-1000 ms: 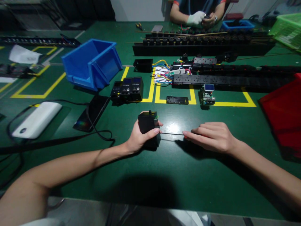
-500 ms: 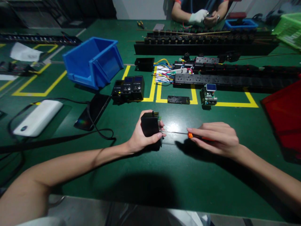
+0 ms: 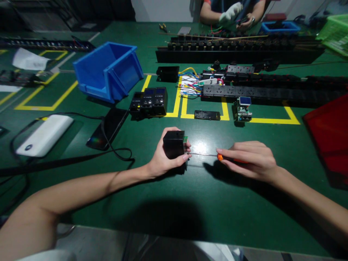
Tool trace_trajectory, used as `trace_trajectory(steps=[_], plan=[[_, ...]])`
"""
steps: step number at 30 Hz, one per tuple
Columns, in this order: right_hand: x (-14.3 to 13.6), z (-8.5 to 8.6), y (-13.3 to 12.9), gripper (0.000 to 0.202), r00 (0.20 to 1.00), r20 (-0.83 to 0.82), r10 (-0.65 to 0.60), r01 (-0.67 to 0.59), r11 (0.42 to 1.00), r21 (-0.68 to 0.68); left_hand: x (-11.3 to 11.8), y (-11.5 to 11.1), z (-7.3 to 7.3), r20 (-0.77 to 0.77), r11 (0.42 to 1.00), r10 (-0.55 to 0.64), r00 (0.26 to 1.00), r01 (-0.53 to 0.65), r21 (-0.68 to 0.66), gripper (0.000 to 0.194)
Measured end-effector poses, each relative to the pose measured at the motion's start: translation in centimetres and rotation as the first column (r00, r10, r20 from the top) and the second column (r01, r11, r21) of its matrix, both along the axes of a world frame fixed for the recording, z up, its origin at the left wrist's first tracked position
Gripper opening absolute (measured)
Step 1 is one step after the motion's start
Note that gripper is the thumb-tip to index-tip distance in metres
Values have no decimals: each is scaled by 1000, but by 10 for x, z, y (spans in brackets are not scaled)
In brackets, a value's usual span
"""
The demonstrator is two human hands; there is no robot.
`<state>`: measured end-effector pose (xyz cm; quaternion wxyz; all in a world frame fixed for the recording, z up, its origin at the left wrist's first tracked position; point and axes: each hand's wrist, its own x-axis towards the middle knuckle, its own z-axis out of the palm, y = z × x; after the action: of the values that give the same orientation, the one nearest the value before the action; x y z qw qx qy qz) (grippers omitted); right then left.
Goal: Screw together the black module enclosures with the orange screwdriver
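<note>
My left hand (image 3: 164,154) is closed around a small black box-shaped housing (image 3: 173,144), holding it upright just over the green table. A bit of green circuit board (image 3: 185,139) shows at the housing's right side. In my right hand (image 3: 251,159) is a screwdriver (image 3: 203,154) with an orange and dark handle, held level. Its thin shaft points left, and the tip meets the right side of the housing beside my left thumb. Whether the tip sits in a screw is too small to tell.
Ahead stand three black modules (image 3: 149,102), a flat black cover (image 3: 207,115) and a circuit board with a small screen (image 3: 243,108). Long black socket strips (image 3: 244,91) lie behind. A blue bin (image 3: 107,72), phone (image 3: 107,128) and white power bank (image 3: 45,136) are left. A gloved co-worker's hand (image 3: 230,14) works opposite.
The housing has tilted slightly, so more green board shows. My hands and the screwdriver are almost where they were. Across the table, the co-worker's gloved hand has lifted.
</note>
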<state>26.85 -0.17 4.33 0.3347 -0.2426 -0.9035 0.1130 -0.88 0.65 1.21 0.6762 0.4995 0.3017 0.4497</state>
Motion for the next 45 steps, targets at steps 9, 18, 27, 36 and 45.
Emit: trace_trajectory(steps=[9,18,27,36,45], plan=[[4,-1,2,36,1000,-8,11,-11,1000,-18,-1,0,0,-24,996,19,1000,-17,85,60],[4,1,1,36,999,-22,27,-28,999,-20,-1,0,-1,-64,992,42,997,-34,120,60],[2,4,1,33,999,2,45,-44,999,-16,-3,-3,-10,-48,978,60,997,-50,201,63],[13,13,0,29,991,134,-29,12,992,125,-1,-9,-12,-73,965,90,993,-69,251,64],[2,20,-3,18,955,-226,-195,10,777,-630,-1,-10,-10,-10,966,61,998,-56,252,64]])
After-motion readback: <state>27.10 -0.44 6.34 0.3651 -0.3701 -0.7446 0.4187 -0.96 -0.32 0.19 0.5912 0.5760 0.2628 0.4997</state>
